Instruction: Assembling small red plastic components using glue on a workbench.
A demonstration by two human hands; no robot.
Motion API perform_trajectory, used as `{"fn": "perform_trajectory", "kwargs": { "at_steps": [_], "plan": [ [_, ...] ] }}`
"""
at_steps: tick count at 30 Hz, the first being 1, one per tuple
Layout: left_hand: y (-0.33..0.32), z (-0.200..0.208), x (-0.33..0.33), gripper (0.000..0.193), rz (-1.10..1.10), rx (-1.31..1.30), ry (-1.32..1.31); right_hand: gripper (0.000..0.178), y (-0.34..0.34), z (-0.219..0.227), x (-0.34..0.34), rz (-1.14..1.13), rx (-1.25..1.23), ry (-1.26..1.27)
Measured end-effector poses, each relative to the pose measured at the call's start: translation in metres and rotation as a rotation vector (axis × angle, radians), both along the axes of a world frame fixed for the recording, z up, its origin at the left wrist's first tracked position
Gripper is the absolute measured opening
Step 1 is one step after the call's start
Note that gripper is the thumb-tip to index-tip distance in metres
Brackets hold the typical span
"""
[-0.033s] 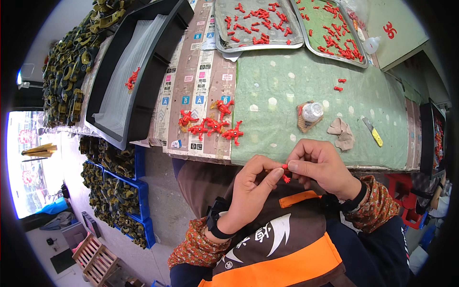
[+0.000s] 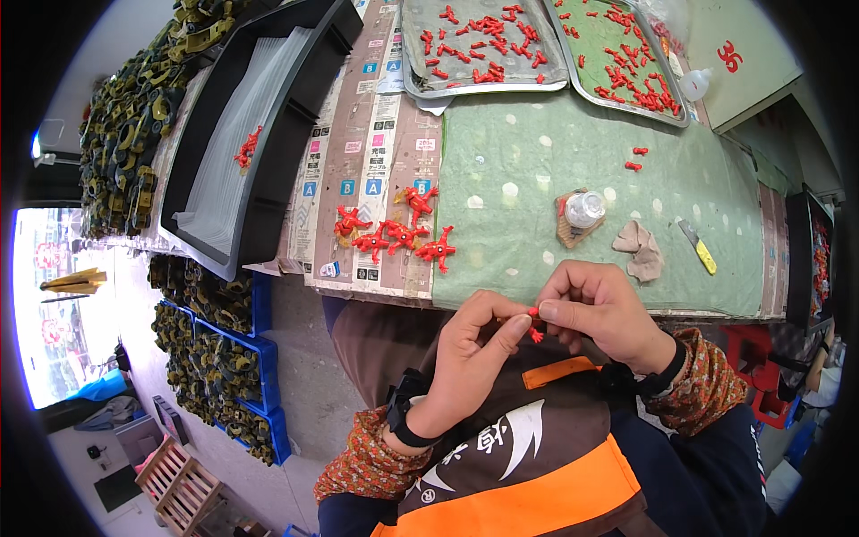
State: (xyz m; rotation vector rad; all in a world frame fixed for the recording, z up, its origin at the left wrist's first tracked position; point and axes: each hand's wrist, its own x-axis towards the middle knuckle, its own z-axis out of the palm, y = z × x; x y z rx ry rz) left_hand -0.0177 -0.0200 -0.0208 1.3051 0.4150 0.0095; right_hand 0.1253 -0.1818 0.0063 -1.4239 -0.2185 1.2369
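Just past the table's front edge, my left hand and my right hand meet over my lap. Thumbs and fingertips of both pinch a small red toy figure; most of it is hidden by the fingers. Several finished-looking red toy figures with yellowish parts lie in a group on the table, left of my hands. Beyond my right hand stand a small clear jar on a brown pad, a crumpled beige cloth and a yellow-handled knife.
Two metal trays of loose red parts lie at the back. Two red pieces rest on the green cloth. At left is a black bin with clear sheets and a red figure. Blue crates hold green-and-yellow parts on the floor.
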Motion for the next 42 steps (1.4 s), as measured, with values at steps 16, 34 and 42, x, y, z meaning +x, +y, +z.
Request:
{"fn": "perform_trajectory", "kwargs": {
  "at_steps": [16, 34, 42],
  "plan": [
    [0.000, 0.000, 0.000, 0.026, 0.064, -0.195, 0.020, 0.013, -0.009, 0.015, 0.042, -0.196, 0.020, -1.334],
    [0.003, -0.002, -0.001, 0.024, 0.063, -0.305, 0.016, 0.031, -0.011, 0.006, 0.057, -0.039, -0.120, -1.868],
    [0.004, -0.002, -0.002, 0.023, 0.093, -0.295, 0.011, 0.032, -0.009, 0.007, 0.056, -0.009, -0.133, -1.873]
  ]
}}
